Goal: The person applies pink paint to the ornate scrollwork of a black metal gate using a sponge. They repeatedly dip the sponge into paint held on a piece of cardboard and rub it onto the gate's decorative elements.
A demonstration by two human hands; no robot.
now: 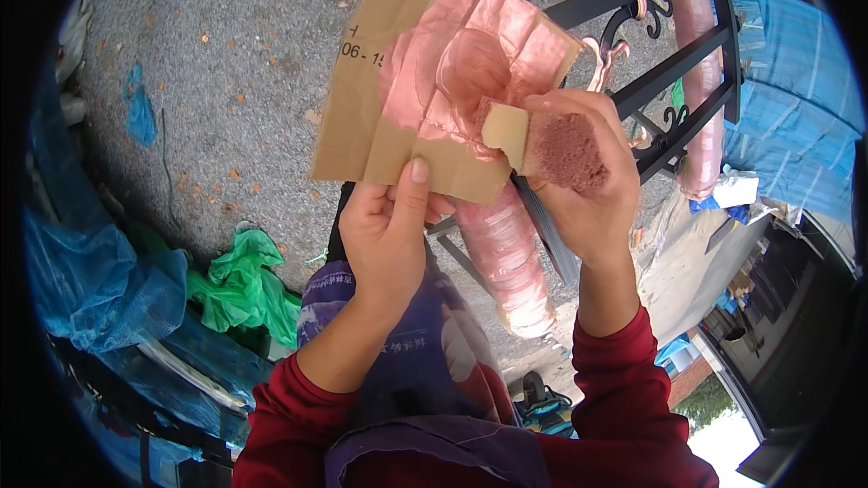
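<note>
My left hand (391, 233) grips the lower edge of a creased brown cardboard sheet (357, 140), thumb on top and fingers beneath. Wet-looking metallic pink paint (452, 45) covers much of the sheet's middle and right. In my right hand (597, 212) is a sponge (568, 154), pale yellow at one end and stained dark pink on its porous face. The sponge's pale end is at the painted side of the cardboard; whether it touches I cannot tell. Beyond the sheet stands a black wrought-iron railing (674, 59), some of its scrolls and collars coloured copper pink.
Film-wrapped pink posts (506, 262) stand below the cardboard and at the right. Blue plastic sheeting (81, 280) and a green plastic bag (244, 285) lie at the left. More blue sheeting (800, 90) hangs at the right. The ground is grey gravel (235, 81).
</note>
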